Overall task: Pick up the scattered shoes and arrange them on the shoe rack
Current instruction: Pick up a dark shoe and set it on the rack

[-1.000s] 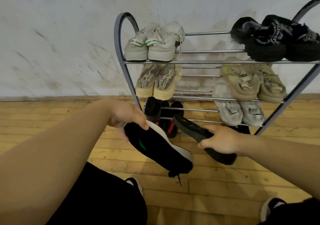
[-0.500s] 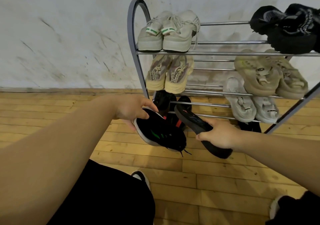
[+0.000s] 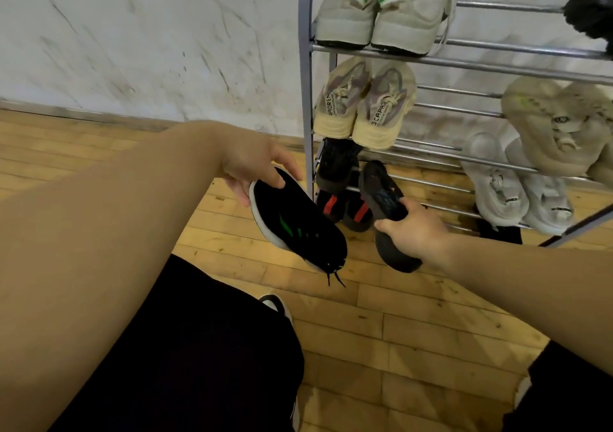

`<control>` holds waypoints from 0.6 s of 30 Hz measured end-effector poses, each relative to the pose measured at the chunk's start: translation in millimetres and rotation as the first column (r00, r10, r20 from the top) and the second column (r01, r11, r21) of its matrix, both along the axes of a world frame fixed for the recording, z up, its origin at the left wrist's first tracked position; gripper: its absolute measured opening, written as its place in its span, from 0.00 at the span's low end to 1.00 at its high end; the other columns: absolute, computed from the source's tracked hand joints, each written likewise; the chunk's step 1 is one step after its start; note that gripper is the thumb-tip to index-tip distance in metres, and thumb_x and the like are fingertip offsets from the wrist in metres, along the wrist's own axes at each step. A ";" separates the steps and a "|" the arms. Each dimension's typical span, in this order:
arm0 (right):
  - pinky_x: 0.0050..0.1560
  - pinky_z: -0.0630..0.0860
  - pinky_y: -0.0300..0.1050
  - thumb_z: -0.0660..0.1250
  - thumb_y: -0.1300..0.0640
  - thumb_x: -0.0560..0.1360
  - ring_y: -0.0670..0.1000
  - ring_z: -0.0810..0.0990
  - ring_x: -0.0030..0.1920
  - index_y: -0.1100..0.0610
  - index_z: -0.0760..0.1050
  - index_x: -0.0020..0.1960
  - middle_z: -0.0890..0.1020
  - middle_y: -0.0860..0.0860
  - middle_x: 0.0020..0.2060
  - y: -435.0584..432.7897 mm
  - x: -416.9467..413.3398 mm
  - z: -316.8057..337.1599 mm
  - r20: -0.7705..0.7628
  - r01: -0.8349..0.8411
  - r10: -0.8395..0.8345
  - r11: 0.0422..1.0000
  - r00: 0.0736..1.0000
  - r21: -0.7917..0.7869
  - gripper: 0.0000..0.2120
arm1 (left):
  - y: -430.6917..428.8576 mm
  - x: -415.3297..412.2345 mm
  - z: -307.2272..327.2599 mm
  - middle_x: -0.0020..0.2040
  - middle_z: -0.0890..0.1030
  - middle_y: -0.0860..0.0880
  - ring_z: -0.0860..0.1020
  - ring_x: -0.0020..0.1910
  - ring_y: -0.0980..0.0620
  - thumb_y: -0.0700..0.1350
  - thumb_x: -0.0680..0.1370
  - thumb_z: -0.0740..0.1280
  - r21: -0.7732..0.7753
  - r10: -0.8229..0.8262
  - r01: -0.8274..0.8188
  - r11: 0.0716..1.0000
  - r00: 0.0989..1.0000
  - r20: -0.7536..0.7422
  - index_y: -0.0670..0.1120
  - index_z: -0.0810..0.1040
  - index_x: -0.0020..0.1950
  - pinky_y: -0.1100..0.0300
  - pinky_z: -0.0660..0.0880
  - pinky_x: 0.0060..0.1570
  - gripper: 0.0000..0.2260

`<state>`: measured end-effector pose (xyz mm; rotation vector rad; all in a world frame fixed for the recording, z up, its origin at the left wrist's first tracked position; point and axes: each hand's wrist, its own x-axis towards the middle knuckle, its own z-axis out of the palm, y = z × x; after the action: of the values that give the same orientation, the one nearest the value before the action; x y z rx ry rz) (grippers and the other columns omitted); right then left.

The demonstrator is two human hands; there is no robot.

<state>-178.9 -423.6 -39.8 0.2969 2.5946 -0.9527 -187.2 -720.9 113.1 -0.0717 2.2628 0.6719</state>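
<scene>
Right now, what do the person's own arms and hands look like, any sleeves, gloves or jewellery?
Both forearms are bare up to the edge of the picture, with no sleeve in view. The left hand and the right hand are ungloved, and no ring, watch or wristband shows on either. The only clothing visible is black fabric over the legs below the arms.

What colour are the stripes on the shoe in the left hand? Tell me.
Green stripes on a black shoe with a white sole edge, seen in the head view.
</scene>
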 end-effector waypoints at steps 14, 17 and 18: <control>0.62 0.77 0.57 0.64 0.36 0.79 0.63 0.76 0.67 0.52 0.60 0.78 0.76 0.56 0.70 -43.6 -122.4 -31.8 -0.164 0.173 -0.150 0.976 0.975 0.131 0.35 | -15.9 -37.8 -18.1 0.62 0.76 0.50 0.80 0.57 0.44 0.42 0.82 0.67 0.123 0.068 -0.064 0.990 0.997 -0.027 0.60 0.83 0.56 0.47 0.85 0.47 0.12; 0.64 0.75 0.58 0.64 0.36 0.79 0.64 0.74 0.69 0.56 0.60 0.78 0.75 0.59 0.69 -54.3 -137.3 -36.4 -0.150 0.224 -0.201 0.961 0.968 0.161 0.36 | -19.7 -41.4 -23.0 0.62 0.77 0.48 0.81 0.56 0.44 0.42 0.83 0.66 0.124 0.061 -0.058 0.991 0.998 -0.022 0.60 0.81 0.58 0.47 0.85 0.48 0.12; 0.65 0.75 0.58 0.64 0.35 0.78 0.64 0.74 0.68 0.55 0.59 0.78 0.75 0.59 0.69 -57.3 -139.1 -38.3 -0.134 0.224 -0.205 0.962 0.970 0.155 0.38 | -22.0 -41.8 -24.3 0.62 0.77 0.48 0.81 0.56 0.44 0.43 0.83 0.66 0.122 0.061 -0.058 0.991 0.998 -0.021 0.60 0.81 0.58 0.47 0.85 0.47 0.12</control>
<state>-318.0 -480.8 -78.1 0.5959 2.7998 -0.8419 -229.0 -742.9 88.9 -0.0729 2.2453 0.8451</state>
